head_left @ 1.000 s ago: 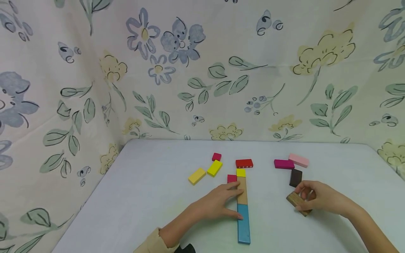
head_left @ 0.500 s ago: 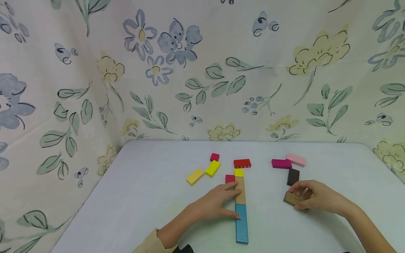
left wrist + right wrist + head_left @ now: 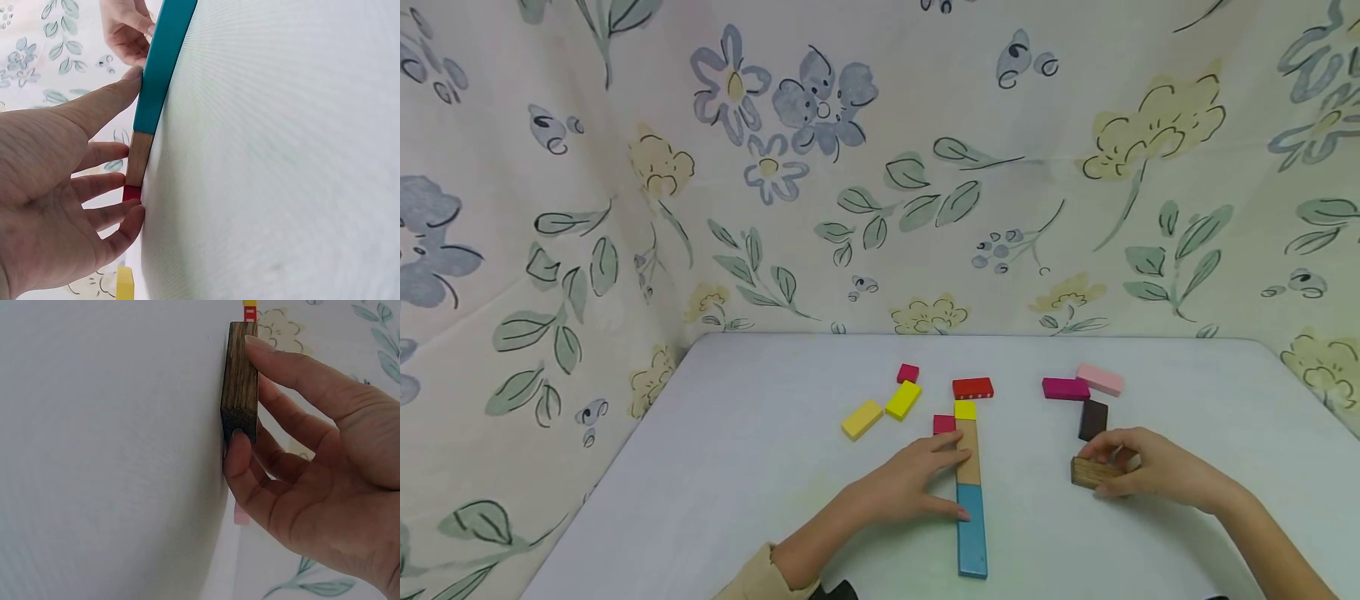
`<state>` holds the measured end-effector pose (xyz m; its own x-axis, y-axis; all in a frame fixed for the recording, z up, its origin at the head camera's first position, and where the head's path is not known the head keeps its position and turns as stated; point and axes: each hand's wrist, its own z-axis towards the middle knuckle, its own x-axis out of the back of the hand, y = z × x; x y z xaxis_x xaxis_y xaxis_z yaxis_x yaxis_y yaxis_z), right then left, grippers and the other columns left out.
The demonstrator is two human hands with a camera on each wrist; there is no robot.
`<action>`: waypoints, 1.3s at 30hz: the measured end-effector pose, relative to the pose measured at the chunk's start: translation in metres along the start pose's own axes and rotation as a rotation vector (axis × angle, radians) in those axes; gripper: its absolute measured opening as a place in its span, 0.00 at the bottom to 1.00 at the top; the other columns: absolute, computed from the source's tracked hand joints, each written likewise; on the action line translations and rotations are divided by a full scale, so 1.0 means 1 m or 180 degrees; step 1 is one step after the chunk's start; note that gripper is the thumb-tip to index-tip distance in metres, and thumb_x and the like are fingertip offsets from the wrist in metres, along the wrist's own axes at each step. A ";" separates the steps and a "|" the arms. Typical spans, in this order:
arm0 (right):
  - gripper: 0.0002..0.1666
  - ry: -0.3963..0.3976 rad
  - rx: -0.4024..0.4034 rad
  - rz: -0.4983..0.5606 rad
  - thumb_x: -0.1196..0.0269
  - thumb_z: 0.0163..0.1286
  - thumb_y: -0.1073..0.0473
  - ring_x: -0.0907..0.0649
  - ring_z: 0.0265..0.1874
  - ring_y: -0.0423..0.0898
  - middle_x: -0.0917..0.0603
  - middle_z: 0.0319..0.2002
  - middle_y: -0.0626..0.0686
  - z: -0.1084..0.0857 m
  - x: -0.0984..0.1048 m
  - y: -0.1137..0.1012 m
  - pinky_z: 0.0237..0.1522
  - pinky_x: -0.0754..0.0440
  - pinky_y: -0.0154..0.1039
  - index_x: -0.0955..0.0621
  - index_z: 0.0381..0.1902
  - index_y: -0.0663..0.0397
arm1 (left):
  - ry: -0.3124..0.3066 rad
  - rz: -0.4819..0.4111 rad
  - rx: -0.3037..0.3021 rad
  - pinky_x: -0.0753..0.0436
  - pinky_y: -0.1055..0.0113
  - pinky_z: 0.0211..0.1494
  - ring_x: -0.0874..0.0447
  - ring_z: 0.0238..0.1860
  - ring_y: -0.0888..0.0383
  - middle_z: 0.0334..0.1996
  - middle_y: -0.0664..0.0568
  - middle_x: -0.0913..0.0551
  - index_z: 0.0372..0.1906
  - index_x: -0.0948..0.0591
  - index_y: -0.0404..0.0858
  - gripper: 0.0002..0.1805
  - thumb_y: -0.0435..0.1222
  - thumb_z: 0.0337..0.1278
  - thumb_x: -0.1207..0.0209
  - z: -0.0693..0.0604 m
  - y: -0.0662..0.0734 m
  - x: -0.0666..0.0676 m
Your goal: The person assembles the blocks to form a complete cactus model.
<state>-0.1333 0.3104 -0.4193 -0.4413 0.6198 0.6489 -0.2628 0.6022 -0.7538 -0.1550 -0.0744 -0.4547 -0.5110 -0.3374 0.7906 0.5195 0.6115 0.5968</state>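
My right hand [image 3: 1165, 471] pinches a brown wood-grained block [image 3: 1084, 472] just above or on the white table. In the right wrist view, the thumb lies on one side of that wooden block [image 3: 240, 375] and a fingertip presses its near end. My left hand [image 3: 910, 479] rests along a row of blocks: its thumb touches a long blue block [image 3: 972, 537] and its fingers reach a tan block [image 3: 971, 473]. A small yellow block [image 3: 966, 409] caps the row's far end, with a small red block [image 3: 943, 423] beside it.
A dark brown block [image 3: 1093, 420], a magenta block [image 3: 1066, 389] and a pink block [image 3: 1101, 379] lie beyond my right hand. A red block [image 3: 973, 388] lies past the row. Two yellow blocks and a small red one [image 3: 907, 373] sit farther left. A floral cloth [image 3: 850, 275] hangs behind the table.
My right hand has turned the brown wooden block from a slanted position to lying nearly crosswise. The left hand stays in place on the row; the view has shifted slightly.
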 end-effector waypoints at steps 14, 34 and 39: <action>0.18 0.0084 -0.0031 -0.0124 0.25 0.65 0.62 0.24 0.35 0.33 0.19 0.39 0.49 0.001 0.000 -0.003 0.34 0.22 0.32 0.15 0.51 0.61 | 0.0011 0.0024 -0.0059 0.26 0.51 0.76 0.41 0.81 0.53 0.84 0.60 0.42 0.81 0.34 0.60 0.45 0.63 0.62 0.33 -0.001 -0.004 -0.002; 0.17 0.0151 0.0217 -0.0181 0.25 0.65 0.64 0.23 0.37 0.33 0.18 0.38 0.43 0.009 -0.001 -0.018 0.35 0.20 0.31 0.15 0.51 0.60 | -0.0004 0.0024 -0.0050 0.25 0.51 0.75 0.40 0.81 0.54 0.84 0.60 0.41 0.81 0.34 0.62 0.45 0.65 0.61 0.34 0.003 -0.006 -0.004; 0.18 0.0122 0.0124 -0.0074 0.25 0.65 0.62 0.23 0.38 0.35 0.20 0.38 0.48 0.018 -0.003 -0.028 0.35 0.18 0.32 0.15 0.52 0.59 | -0.0003 0.0008 0.0024 0.25 0.52 0.76 0.40 0.81 0.54 0.83 0.59 0.40 0.81 0.33 0.59 0.44 0.61 0.62 0.32 -0.003 0.007 0.004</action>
<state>-0.1405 0.2825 -0.4017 -0.4018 0.6250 0.6693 -0.3061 0.5971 -0.7414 -0.1513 -0.0740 -0.4469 -0.5104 -0.3351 0.7920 0.5158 0.6177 0.5937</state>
